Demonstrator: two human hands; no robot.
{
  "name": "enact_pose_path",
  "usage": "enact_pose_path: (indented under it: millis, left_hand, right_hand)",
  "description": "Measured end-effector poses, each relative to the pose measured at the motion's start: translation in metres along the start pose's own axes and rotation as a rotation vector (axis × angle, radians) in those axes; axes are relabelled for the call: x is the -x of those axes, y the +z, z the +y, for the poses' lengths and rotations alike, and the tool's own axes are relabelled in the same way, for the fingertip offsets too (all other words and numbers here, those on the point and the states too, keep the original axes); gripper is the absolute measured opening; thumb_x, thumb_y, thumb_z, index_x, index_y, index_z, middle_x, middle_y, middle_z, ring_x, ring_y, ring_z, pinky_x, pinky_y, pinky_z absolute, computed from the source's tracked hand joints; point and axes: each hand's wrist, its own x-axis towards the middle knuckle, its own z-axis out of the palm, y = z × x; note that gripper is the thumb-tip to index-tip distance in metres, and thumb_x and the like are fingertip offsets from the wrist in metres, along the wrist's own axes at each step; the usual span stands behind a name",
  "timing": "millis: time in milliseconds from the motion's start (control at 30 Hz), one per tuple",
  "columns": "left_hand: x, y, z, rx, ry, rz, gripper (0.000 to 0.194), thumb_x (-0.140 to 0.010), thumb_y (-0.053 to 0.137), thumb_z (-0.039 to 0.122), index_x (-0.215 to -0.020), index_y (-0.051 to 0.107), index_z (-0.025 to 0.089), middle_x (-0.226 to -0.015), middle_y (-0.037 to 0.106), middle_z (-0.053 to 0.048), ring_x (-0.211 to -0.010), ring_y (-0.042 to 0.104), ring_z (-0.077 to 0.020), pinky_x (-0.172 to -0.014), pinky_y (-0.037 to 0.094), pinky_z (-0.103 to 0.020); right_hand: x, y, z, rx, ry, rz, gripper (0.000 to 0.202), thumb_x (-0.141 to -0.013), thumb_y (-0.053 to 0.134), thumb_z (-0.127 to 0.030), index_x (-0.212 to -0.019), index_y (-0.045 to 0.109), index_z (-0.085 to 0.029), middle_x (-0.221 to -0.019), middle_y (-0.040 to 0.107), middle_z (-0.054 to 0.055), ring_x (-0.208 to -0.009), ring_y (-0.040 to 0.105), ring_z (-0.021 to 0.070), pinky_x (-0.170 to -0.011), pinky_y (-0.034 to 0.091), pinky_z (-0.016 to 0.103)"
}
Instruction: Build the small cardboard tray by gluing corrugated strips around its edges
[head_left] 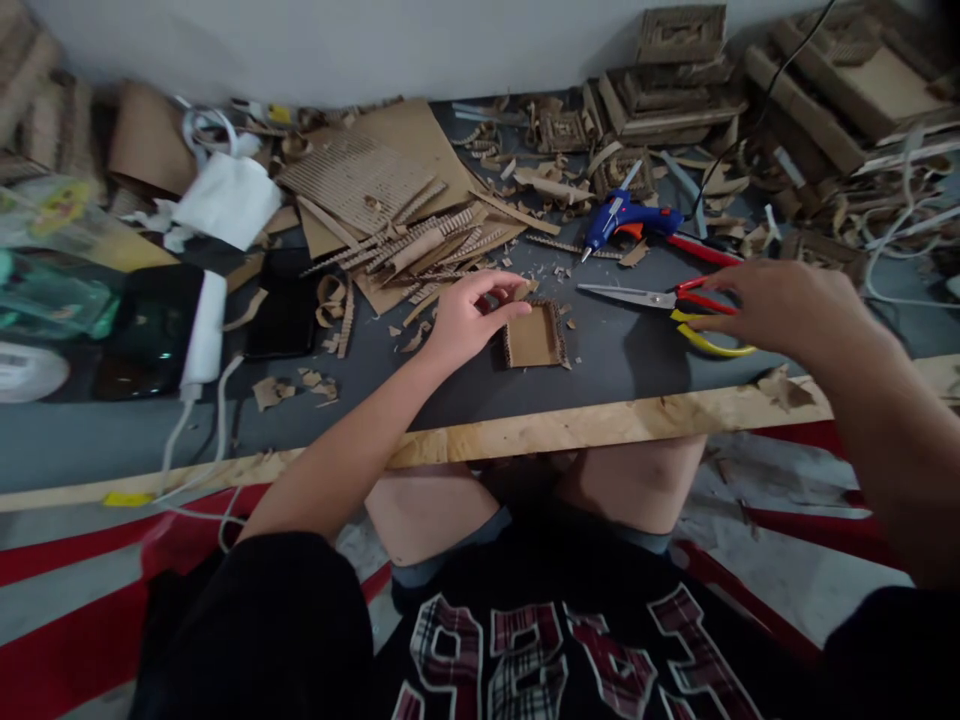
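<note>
A small square cardboard tray (534,338) with corrugated walls lies flat on the dark table. My left hand (480,312) is at its upper left corner, thumb and fingers closed on the wall there; a scrap of cardboard shows by the fingertips. Farther right, a pair of scissors (637,296) with one red and one yellow handle rests on the table, its blades pointing left. My right hand (772,305) has its fingers at the scissors' handles, gripping them from the right. Part of the handles is hidden under the hand.
A blue glue gun (622,218) lies behind the scissors, its nozzle toward the tray. Corrugated cardboard sheets and strips (367,185) are heaped behind my left hand. Stacked cardboard pieces (667,100) stand at the back right. A black phone (281,315) and a white cable (225,400) are on the left.
</note>
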Motion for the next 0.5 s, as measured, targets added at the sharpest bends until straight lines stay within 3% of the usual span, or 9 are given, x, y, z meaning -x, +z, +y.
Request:
enact_pose_path:
  millis: [67,133,233,333,400,500]
  left_hand:
    - [0.000,-0.001,0.002,-0.057,0.033,0.008,0.041,-0.081,0.079,0.056,-0.099,0.079,0.020,-0.087,0.074,-0.007,-0.073,0.064,-0.0130,-0.065,0.051,-0.023]
    - [0.001,-0.001,0.003,-0.084,0.084,0.003,0.035,-0.084,0.078,0.052,-0.100,0.080,0.021,-0.086,0.075,-0.006,-0.071,0.062,-0.0125,-0.068,0.052,-0.025]
    - [0.001,0.000,0.000,-0.054,0.152,-0.025,0.031,-0.086,0.075,0.050,-0.101,0.081,0.024,-0.091,0.078,-0.007,-0.072,0.064,-0.0127,-0.068,0.052,-0.026]
    - [0.000,0.000,-0.003,0.028,0.106,-0.086,0.038,-0.078,0.080,0.058,-0.093,0.083,0.023,-0.091,0.079,-0.007,-0.070,0.065,-0.0133,-0.063,0.049,-0.025]
    - [-0.001,0.000,-0.005,0.066,0.022,-0.104,0.047,-0.069,0.086,0.062,-0.091,0.083,0.021,-0.089,0.079,-0.008,-0.067,0.064,-0.0130,-0.061,0.049,-0.025]
    - [-0.003,0.000,-0.009,0.184,-0.115,-0.033,0.065,-0.061,0.088,0.065,-0.106,0.079,0.020,-0.088,0.080,-0.007,-0.064,0.065,-0.0127,-0.058,0.050,-0.024]
  right_hand:
    - [0.001,-0.005,-0.005,-0.050,-0.050,0.145,0.039,-0.094,0.067,-0.045,-0.120,0.075,-0.017,-0.126,0.071,0.020,-0.107,0.066,0.0294,-0.068,0.030,0.037]
    - [0.003,-0.006,-0.023,-0.198,-0.204,0.313,0.031,-0.097,0.061,-0.036,-0.115,0.075,-0.015,-0.116,0.075,0.018,-0.104,0.068,0.0267,-0.075,0.039,0.037]
    - [0.000,0.001,-0.069,-0.499,-0.601,0.475,0.033,-0.101,0.052,-0.033,-0.120,0.073,-0.015,-0.115,0.076,0.015,-0.103,0.070,0.0216,-0.088,0.050,0.032]
    - [-0.016,0.014,-0.115,-0.549,-0.895,0.652,0.029,-0.099,0.059,-0.039,-0.118,0.075,-0.024,-0.116,0.077,0.008,-0.107,0.071,0.0234,-0.092,0.054,0.036]
    - [-0.030,0.021,-0.134,-0.543,-0.939,0.716,0.029,-0.102,0.053,-0.039,-0.107,0.079,-0.027,-0.103,0.079,0.004,-0.096,0.072,0.0207,-0.085,0.055,0.035]
    - [-0.046,0.027,-0.143,-0.569,-0.839,0.823,0.034,-0.103,0.049,-0.040,-0.102,0.080,-0.026,-0.097,0.080,0.005,-0.092,0.074,0.0196,-0.081,0.056,0.034]
